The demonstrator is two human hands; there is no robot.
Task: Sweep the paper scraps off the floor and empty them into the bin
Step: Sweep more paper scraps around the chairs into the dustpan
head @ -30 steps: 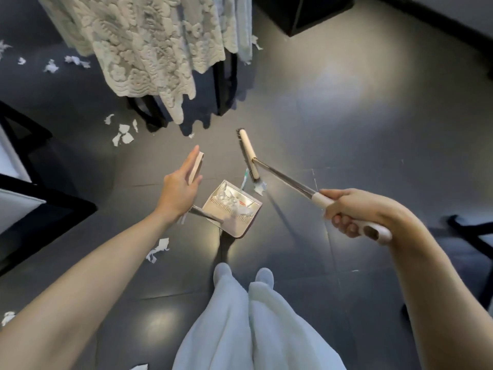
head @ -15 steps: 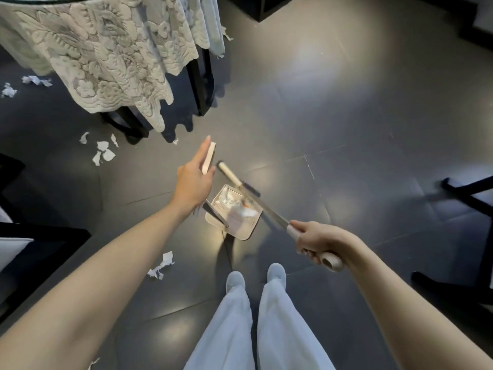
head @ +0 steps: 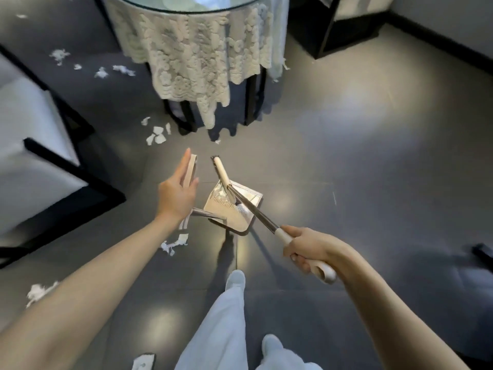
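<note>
Your right hand [head: 306,249] grips the broom [head: 250,206], now swung across the dustpan [head: 237,218]. Your left hand [head: 177,193] pinches the dustpan's handle with flat fingers. Paper scraps [head: 173,244] remain on the floor [head: 373,182] near left: continue sweeping.

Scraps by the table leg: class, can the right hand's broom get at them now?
Probably yes. The right hand grips the broom, whose head sits over the dustpan; open floor lies between it and the scraps.
</note>
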